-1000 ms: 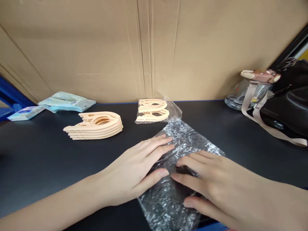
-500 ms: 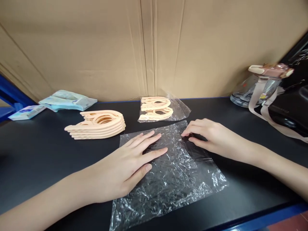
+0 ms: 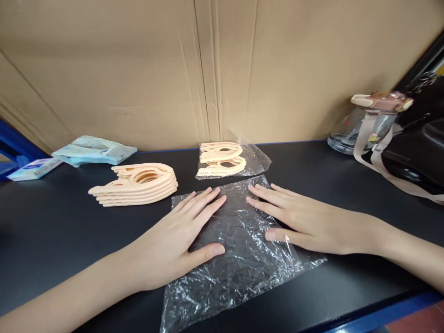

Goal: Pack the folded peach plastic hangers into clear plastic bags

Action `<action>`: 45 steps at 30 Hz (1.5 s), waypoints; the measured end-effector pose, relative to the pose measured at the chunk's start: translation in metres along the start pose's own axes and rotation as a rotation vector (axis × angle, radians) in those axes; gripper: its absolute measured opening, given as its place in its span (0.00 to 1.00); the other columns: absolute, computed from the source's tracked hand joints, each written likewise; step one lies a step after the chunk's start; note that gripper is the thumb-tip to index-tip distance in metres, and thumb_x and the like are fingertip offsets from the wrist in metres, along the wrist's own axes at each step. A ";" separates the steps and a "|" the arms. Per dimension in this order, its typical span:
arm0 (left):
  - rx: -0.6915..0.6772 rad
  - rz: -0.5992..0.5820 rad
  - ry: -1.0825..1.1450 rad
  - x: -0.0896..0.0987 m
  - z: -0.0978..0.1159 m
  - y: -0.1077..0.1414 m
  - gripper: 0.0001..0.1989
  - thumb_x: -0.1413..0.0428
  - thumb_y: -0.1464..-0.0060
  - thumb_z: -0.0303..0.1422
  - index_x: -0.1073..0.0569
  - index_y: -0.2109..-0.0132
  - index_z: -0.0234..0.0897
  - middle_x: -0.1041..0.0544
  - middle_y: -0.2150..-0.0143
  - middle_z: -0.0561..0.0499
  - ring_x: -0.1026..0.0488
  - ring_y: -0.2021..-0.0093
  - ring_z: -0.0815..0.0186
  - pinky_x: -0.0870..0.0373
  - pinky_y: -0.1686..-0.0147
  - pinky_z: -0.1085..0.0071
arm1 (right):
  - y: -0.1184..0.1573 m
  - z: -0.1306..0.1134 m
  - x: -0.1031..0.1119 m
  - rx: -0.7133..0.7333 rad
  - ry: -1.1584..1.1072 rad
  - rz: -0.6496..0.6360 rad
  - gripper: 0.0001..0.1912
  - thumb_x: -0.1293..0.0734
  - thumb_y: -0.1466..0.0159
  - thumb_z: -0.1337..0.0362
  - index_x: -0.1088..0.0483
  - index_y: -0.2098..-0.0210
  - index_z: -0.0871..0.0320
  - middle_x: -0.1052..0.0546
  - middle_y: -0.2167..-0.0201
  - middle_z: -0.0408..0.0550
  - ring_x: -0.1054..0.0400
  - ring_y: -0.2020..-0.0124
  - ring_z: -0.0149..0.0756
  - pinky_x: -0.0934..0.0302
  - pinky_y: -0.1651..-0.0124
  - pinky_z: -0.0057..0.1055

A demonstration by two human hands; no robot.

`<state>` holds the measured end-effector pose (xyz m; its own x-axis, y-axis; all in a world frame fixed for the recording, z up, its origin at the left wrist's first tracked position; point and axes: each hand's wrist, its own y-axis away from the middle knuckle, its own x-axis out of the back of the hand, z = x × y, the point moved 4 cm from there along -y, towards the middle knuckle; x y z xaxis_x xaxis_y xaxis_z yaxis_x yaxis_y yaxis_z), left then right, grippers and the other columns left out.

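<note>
The left hand (image 3: pixel 176 238) and right hand (image 3: pixel 308 219) rest with spread fingers (image 3: pixel 210 212) on left and right parts of the film (image 3: pixel 236 273), at the bench's (image 3: pixel 48 226) near middle, seemingly so that it lies flat.

The bare left hand (image 3: pixel 176 245) and bare right hand (image 3: pixel 301 215) are hiding parts of a crinkled clear plastic sheet (image 3: pixel 239 263); the right edge is cropping a glossy black object (image 3: pixel 425 152).

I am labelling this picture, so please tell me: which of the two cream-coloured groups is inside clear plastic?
The right-hand group, at the back beyond the clear film: a transparent bag encloses it, while the left-hand stack lies bare.
</note>
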<state>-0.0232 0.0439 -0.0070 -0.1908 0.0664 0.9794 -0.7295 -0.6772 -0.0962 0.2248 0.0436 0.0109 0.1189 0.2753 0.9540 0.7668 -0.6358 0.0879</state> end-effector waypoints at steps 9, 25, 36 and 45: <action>-0.096 -0.011 0.075 0.002 0.009 -0.003 0.38 0.51 0.36 0.50 0.56 0.27 0.45 0.54 0.25 0.46 0.54 0.27 0.52 0.46 0.32 0.49 | -0.012 -0.036 -0.012 0.309 -0.019 0.021 0.32 0.42 0.28 0.53 0.49 0.30 0.61 0.58 0.28 0.58 0.70 0.27 0.42 0.67 0.28 0.51; -0.054 0.063 0.128 0.007 0.014 -0.004 0.37 0.58 0.35 0.54 0.60 0.27 0.47 0.54 0.25 0.45 0.55 0.27 0.51 0.53 0.31 0.45 | -0.015 -0.034 -0.016 0.338 -0.041 0.089 0.44 0.33 0.36 0.47 0.54 0.28 0.55 0.77 0.28 0.57 0.82 0.28 0.51 0.68 0.30 0.56; -0.007 0.068 0.169 0.008 0.010 -0.002 0.35 0.63 0.34 0.54 0.60 0.27 0.47 0.54 0.25 0.47 0.56 0.27 0.51 0.55 0.30 0.46 | -0.012 -0.027 -0.014 0.285 -0.027 0.104 0.45 0.33 0.36 0.46 0.56 0.28 0.53 0.70 0.27 0.56 0.77 0.27 0.51 0.67 0.30 0.58; -0.003 0.043 0.107 0.006 0.011 -0.002 0.36 0.60 0.34 0.53 0.61 0.27 0.44 0.55 0.24 0.47 0.57 0.26 0.54 0.57 0.30 0.47 | -0.008 -0.019 -0.001 0.228 0.104 0.198 0.36 0.38 0.32 0.47 0.46 0.31 0.57 0.54 0.27 0.57 0.65 0.26 0.48 0.58 0.30 0.54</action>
<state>-0.0154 0.0379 0.0011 -0.2904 0.1151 0.9499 -0.7211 -0.6790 -0.1382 0.2064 0.0343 0.0148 0.2235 0.0798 0.9714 0.8585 -0.4881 -0.1574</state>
